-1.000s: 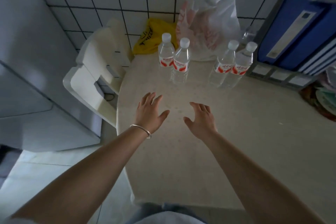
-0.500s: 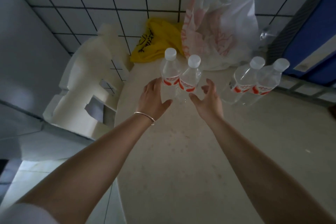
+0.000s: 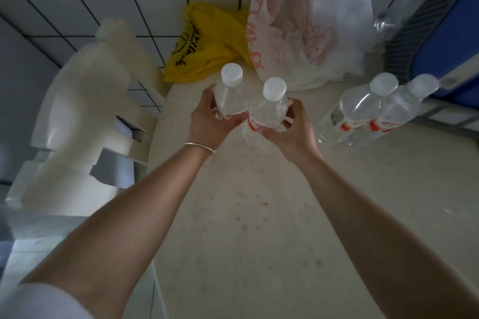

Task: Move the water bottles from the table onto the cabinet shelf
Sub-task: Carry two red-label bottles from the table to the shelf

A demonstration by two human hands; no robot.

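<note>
- Hands are both out over the table [image 3: 285, 228], each wrapped round a bottle
- Our left hand [image 3: 207, 122] curls its fingers round the left bottle [image 3: 229, 98], gripping it at the red label, a thin bracelet [image 3: 199, 147] on that wrist
- Our right hand [image 3: 293, 128] curls round the right bottle [image 3: 270, 109], thumb near us, fingers on the far side
- The two bottles we hold touch each other between our hands, white caps up; we cannot tell whether they rest on the table
- Just right of our right hand, two more bottles [image 3: 363, 111] stand together on the table
- Beyond our hands lie a yellow bag [image 3: 207, 44] and a white bag [image 3: 311, 33] against the tiled wall
- Left of our left hand stands a white chair [image 3: 85, 111]
</note>
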